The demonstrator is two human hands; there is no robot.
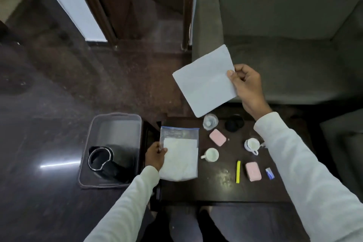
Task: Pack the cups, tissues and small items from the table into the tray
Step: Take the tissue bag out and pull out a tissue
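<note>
My right hand (246, 84) pinches a white tissue (204, 82) by its right edge and holds it up above the far side of the dark table (216, 188). My left hand (156, 156) grips the left edge of a clear zip bag (179, 155) lying on the table with white tissues inside. Two white cups (211, 154) (252, 144) stand mid-table. Near them lie two pink cases (217, 137) (253, 171), a yellow stick (238, 171), a small blue item (269, 173), a clear glass (210, 121) and a black round object (234, 123). The grey tray (92, 151) sits on the floor left of the table.
A black item with a silver rim (102, 158) lies inside the tray. A grey sofa (284, 35) stands behind the table. Dark polished floor spreads to the left, with a wooden door frame (110, 6) at the back. My knees show under the table's near edge.
</note>
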